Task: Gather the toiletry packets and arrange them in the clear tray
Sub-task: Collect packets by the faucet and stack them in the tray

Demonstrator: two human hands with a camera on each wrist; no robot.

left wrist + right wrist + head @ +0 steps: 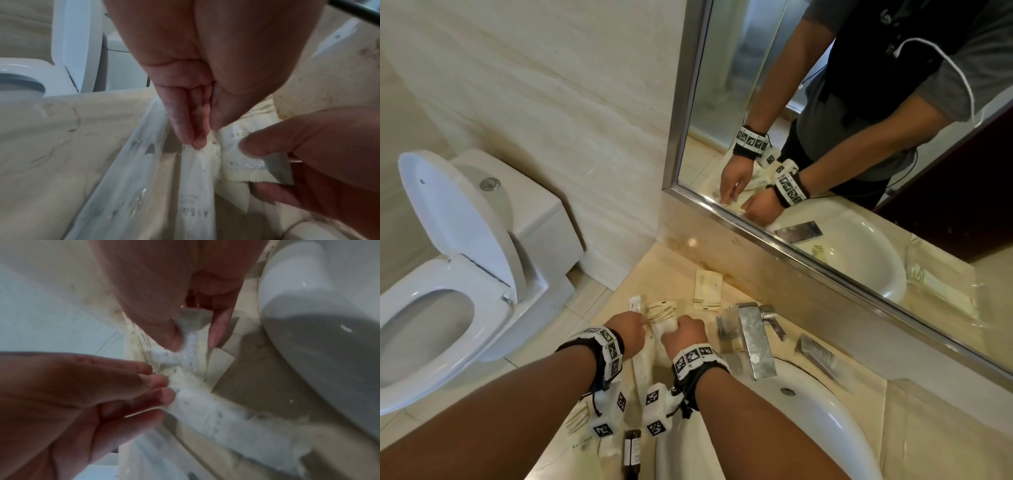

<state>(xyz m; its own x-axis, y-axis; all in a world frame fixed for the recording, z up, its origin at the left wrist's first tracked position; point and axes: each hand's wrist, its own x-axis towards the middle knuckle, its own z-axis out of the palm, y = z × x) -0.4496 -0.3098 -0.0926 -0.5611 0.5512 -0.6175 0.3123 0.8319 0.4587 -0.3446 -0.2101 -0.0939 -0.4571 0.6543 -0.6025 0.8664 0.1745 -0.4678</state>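
Observation:
A clear tray lies on the beige counter left of the sink, its far end showing by my left hand. My left hand pinches the end of a long plastic-wrapped white packet with fingertips and thumb. My right hand pinches the same wrapper together with a cream packet between thumb and finger, just above the tray. A striped cream packet lies under both hands. Another cream packet lies on the counter near the mirror, apart from the tray.
A chrome faucet and white sink are right of my hands. A silver packet lies behind the sink. A cream packet and dark bottle sit near the counter's front. An open toilet stands left.

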